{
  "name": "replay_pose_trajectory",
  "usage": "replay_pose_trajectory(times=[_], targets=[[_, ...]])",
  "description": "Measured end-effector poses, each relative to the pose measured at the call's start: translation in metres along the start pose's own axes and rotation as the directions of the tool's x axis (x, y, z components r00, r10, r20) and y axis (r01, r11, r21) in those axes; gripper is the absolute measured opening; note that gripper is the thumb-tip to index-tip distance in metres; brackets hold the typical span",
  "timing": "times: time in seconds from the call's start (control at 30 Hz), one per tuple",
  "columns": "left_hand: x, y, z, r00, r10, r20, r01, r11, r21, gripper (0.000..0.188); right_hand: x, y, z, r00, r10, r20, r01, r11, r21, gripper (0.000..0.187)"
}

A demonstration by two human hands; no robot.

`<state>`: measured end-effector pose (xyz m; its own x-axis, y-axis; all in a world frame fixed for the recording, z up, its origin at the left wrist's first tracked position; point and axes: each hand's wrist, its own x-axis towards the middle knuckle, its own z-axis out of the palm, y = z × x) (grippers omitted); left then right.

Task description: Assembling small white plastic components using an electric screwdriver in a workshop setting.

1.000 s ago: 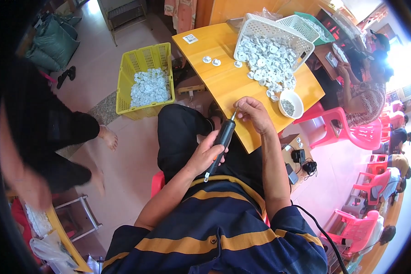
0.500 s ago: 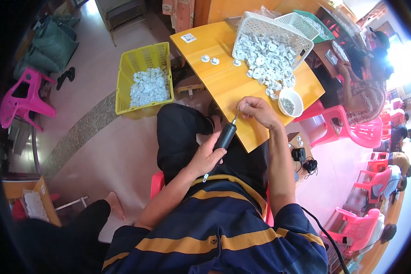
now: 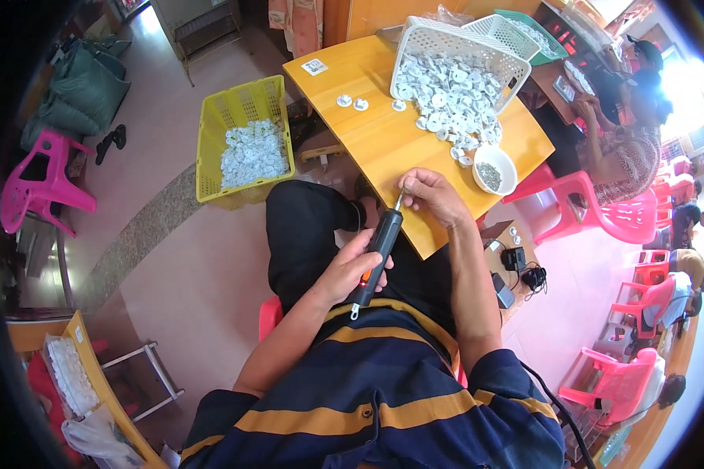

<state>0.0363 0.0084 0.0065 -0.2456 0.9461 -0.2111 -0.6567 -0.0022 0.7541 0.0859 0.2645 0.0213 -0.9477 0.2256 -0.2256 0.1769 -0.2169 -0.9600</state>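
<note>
A black electric screwdriver (image 3: 378, 248) with an orange-red switch is wrapped in my left hand (image 3: 350, 270), its bit pointing up toward the table's near edge. My right hand (image 3: 434, 197) is closed in a pinch at the bit's tip; anything held between those fingertips is too small to make out. Just beyond it stands a white bowl (image 3: 511, 166) with many small metal screws (image 3: 489, 176). Farther back, a pile of white round plastic parts (image 3: 446, 109) spills out of a tipped white basket (image 3: 516, 72). Three loose white parts (image 3: 360, 104) lie apart on the yellow table (image 3: 332, 74).
Left of the table, a yellow crate (image 3: 203, 148) on the floor holds more white parts. Under the right side sits a small box (image 3: 526, 254) with black adapters and cables. Pink chairs (image 3: 51, 184) stand around, and a seated person (image 3: 618, 156) works at right.
The screwdriver has rolled in my left hand, so its orange-red switch shows. Both hands stay close together. The bare foot and dark leg at lower left have gone from view.
</note>
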Motion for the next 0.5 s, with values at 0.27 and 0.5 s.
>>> replay_pose_trajectory(times=[0.27, 0.5], targets=[[-0.001, 0.0006, 0.0007, 0.999, 0.028, -0.019, -0.024, 0.982, 0.186, 0.05, -0.0021, -0.0081, -0.0073, 0.999, 0.049, -0.017, -0.051, 0.99, -0.132, 0.021], [-0.0005, 0.0069, 0.0045, 0.995, 0.09, -0.047, -0.079, 0.976, 0.205, 0.05, -0.0011, -0.0036, -0.0052, 1.0, -0.002, 0.009, 0.002, 1.0, -0.014, 0.021]])
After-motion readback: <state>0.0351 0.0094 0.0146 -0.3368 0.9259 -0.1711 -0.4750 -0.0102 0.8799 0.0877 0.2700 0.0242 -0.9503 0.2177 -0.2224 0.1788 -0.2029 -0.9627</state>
